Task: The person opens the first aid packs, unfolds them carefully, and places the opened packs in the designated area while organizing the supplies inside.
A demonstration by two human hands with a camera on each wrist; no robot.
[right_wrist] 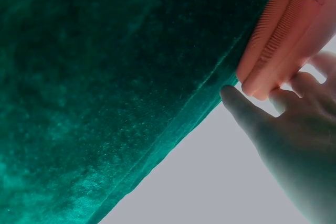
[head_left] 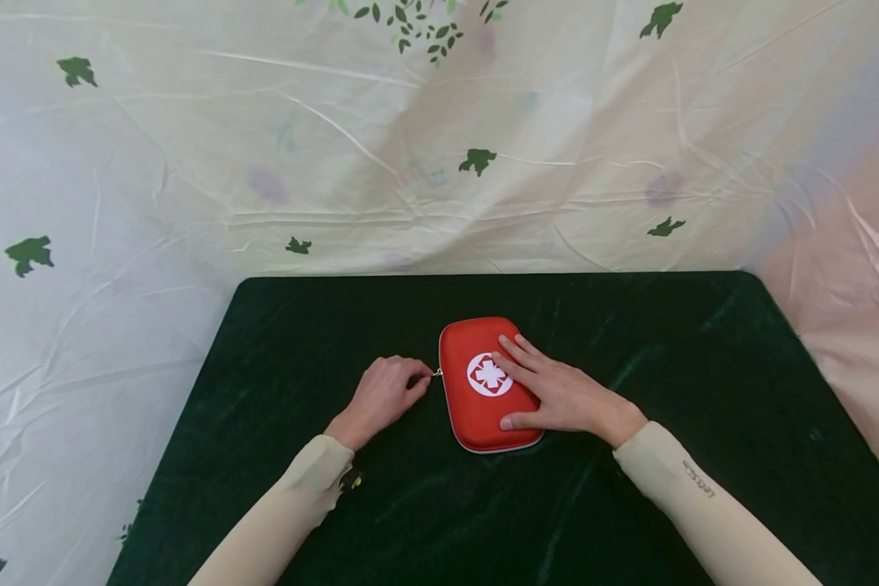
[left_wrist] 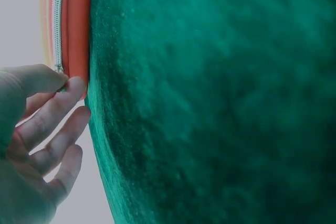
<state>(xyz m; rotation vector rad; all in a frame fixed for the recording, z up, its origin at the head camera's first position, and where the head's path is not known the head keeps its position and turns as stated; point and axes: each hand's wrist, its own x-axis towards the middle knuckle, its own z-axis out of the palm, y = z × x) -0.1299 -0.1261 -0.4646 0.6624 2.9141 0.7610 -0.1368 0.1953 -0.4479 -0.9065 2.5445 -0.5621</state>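
A red zippered first-aid case (head_left: pixel 476 423) with a white cross emblem lies flat on the dark green table cover. At its left edge, my left hand (head_left: pixel 383 395) pinches the small metal zipper pull (head_left: pixel 437 373) between thumb and forefinger. The left wrist view shows the silver zipper (left_wrist: pixel 58 24) running along the case's side, closed up to the fingertips, with the other fingers loosely bent. My right hand (head_left: pixel 560 393) rests spread over the right part of the case, covering some of the emblem. In the right wrist view, the right hand (right_wrist: pixel 294 119) lies along the case's side (right_wrist: pixel 278 40).
The green velvet table cover (head_left: pixel 300 317) spreads out all around the case. Behind and beside the table hang pale cloth sheets (head_left: pixel 381 203) with green leaf and bird prints. A small dark object (head_left: pixel 352 479) sits under the left sleeve's cuff.
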